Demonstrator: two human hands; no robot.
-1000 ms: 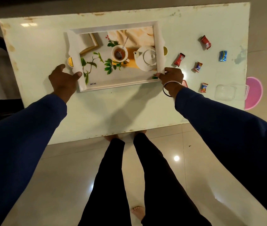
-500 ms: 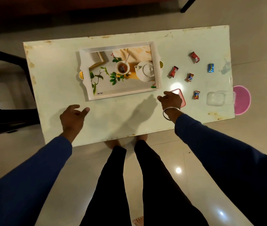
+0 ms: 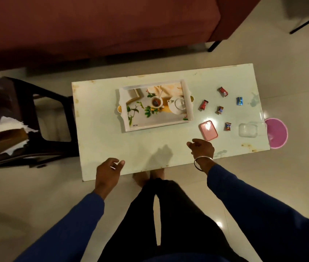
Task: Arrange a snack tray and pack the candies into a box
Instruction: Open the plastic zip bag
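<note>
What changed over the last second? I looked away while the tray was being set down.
Both hands let go of the tray and drew back toward the near table edge: the left hand hangs open there, the right hand hovers open just short of the pink lid. The tray, five candies and clear box lie as before.

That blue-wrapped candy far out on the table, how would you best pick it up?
Pinch the small blue-wrapped candy across its narrow middle from straight above with the right hand. It lies flat on the pale table, apart from the other candies, so probably no side approach helps.
</note>
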